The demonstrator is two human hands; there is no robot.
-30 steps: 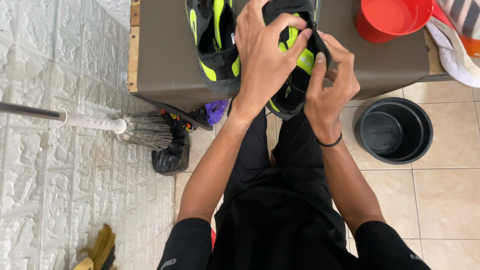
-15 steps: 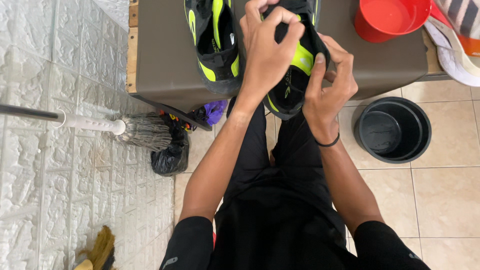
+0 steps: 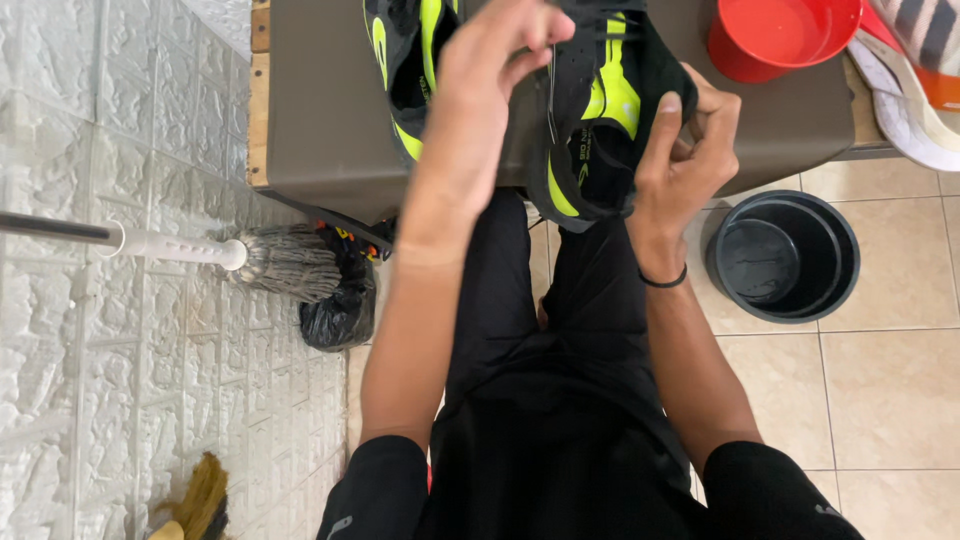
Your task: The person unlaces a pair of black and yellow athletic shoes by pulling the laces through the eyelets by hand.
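A black shoe with neon-yellow panels (image 3: 605, 115) is held tilted over the near edge of a brown tabletop (image 3: 320, 110). My right hand (image 3: 690, 150) grips its right side near the heel, thumb pressed on the collar. My left hand (image 3: 480, 90), blurred by motion, is raised just left of the shoe, its fingers pinched on a thin dark cord (image 3: 550, 100) that runs down to the shoe. The matching second shoe (image 3: 405, 60) lies on the tabletop behind my left hand, partly hidden by it.
A red bucket (image 3: 780, 35) stands on the table at the right, beside striped cloth (image 3: 920, 90). A black bucket (image 3: 785, 255) sits on the tiled floor. A mop (image 3: 250, 255) and black bag (image 3: 340, 310) lie by the white textured wall at left.
My left hand has left the shoe's top and pulled up and left, drawing out the thin cord. The shoe has tipped and turned so more of its yellow side shows.
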